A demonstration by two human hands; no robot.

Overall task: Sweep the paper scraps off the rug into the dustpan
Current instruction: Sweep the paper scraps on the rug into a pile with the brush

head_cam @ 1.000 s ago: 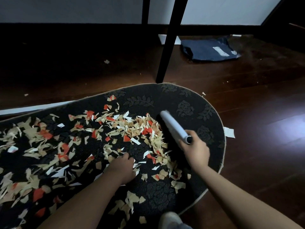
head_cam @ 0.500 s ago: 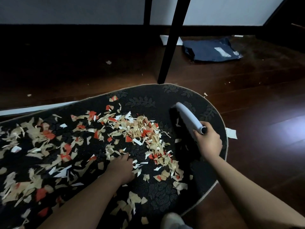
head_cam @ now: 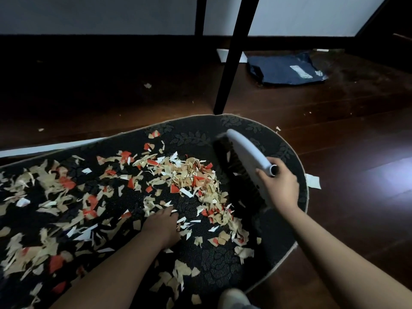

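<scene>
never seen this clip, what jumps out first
A litter of tan, red and white paper scraps covers the dark oval rug. At its far right end the right hand grips a white hand brush. The left hand rests among the scraps.

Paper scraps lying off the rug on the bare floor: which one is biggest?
The white scrap just past the rug's right edge, beside the right hand. The other floor scraps are tiny flecks.

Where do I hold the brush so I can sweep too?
Hold the brush by its smooth grey handle end, where the right hand grips it now. Come from above: the dark bristles hang underneath, facing the rug.
</scene>
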